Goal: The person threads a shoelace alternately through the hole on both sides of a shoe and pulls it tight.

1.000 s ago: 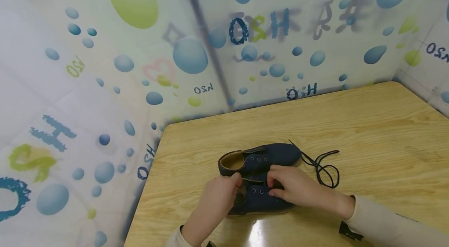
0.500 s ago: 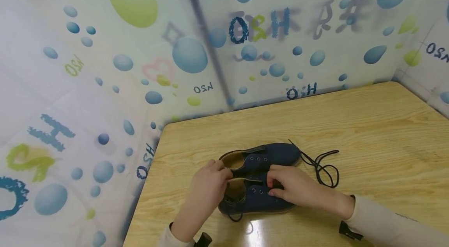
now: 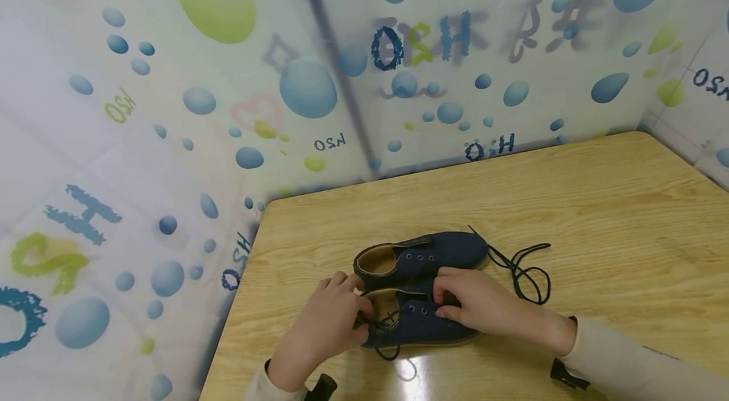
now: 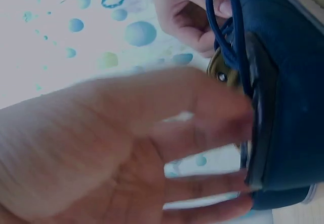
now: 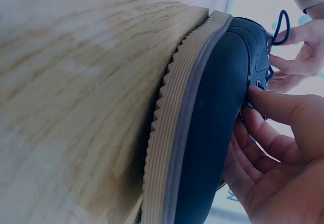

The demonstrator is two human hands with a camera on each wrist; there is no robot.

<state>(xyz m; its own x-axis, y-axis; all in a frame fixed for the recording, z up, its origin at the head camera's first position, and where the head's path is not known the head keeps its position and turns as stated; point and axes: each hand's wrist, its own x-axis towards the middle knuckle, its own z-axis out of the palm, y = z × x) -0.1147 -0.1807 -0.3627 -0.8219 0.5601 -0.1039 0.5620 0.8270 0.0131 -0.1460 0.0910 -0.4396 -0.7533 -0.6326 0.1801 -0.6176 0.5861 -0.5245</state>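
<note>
Two navy lace-up shoes lie side by side on the table. Around the heel of the near shoe (image 3: 429, 328) is my left hand (image 3: 330, 315), its fingers fairly straight in the left wrist view and touching the collar. A dark shoelace (image 4: 238, 46) trails over that shoe's opening and down its side. My right hand (image 3: 481, 300) holds the same shoe at the front of its lacing; in the right wrist view, thumb and index finger pinch it by the eyelets. Whether lace is caught between those fingertips is hidden. The far shoe (image 3: 458, 250) has bare eyelets.
A loose black shoelace (image 3: 521, 268) lies coiled to the right of the far shoe's toe. The wood-grain table (image 3: 598, 198) meets a wall sheet (image 3: 484, 97) printed with bubbles along its back and left edges.
My left hand has moved left and back to the near shoe's heel. A lace now shows across the shoe's opening and side. My right hand has stayed in place.
</note>
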